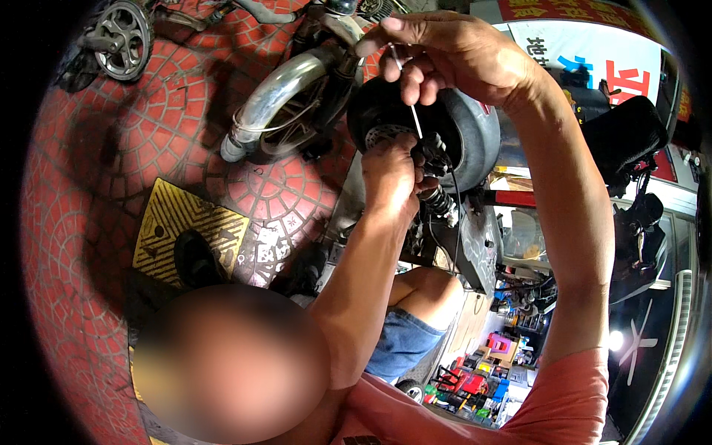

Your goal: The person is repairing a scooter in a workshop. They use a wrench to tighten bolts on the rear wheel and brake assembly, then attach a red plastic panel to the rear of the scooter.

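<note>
The fingers of my right hand (pixel 460 59) are closed on the upper part of a thin, light metal rod, perhaps a hex key (pixel 415 119). Its lower end meets a black brake caliper (pixel 434 154) beside a small wheel (pixel 363 100). Wrapped around the caliper area is my left hand (pixel 391 172), closed, its fingertips partly hidden. A perforated brake disc (pixel 382 133) shows just above that hand. Grey bodywork (pixel 478 133) curves round the wheel's right side. Below the caliper sit a coil spring (pixel 441 204) and a dark cable (pixel 455 230).
Left of the wheel stands a bicycle with a shiny metal mudguard (pixel 278 89); a crankset (pixel 122 41) is at upper left. A yellow ridged plate (pixel 185 230) lies on red paving (pixel 81 259). Tools and boxes (pixel 467 382) fill the lower right, near a bent knee (pixel 426 293).
</note>
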The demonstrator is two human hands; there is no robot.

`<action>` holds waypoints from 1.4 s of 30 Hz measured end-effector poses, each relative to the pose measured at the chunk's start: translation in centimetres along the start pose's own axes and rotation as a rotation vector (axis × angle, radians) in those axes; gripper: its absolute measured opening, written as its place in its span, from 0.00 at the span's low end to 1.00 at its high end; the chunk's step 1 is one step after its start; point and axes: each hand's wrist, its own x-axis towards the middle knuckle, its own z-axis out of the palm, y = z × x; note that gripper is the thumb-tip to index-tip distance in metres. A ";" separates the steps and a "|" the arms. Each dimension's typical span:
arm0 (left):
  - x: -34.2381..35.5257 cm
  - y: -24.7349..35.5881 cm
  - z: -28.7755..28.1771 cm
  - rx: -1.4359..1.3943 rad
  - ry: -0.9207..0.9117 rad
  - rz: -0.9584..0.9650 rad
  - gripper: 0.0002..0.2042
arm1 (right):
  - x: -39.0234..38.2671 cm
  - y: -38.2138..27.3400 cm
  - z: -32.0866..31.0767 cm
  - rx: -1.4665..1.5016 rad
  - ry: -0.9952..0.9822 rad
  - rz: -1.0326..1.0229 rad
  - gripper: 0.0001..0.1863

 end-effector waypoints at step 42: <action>-1.4 14.6 5.0 0.117 -0.113 0.373 0.13 | -14.0 12.8 12.5 -0.257 1.085 -0.756 0.16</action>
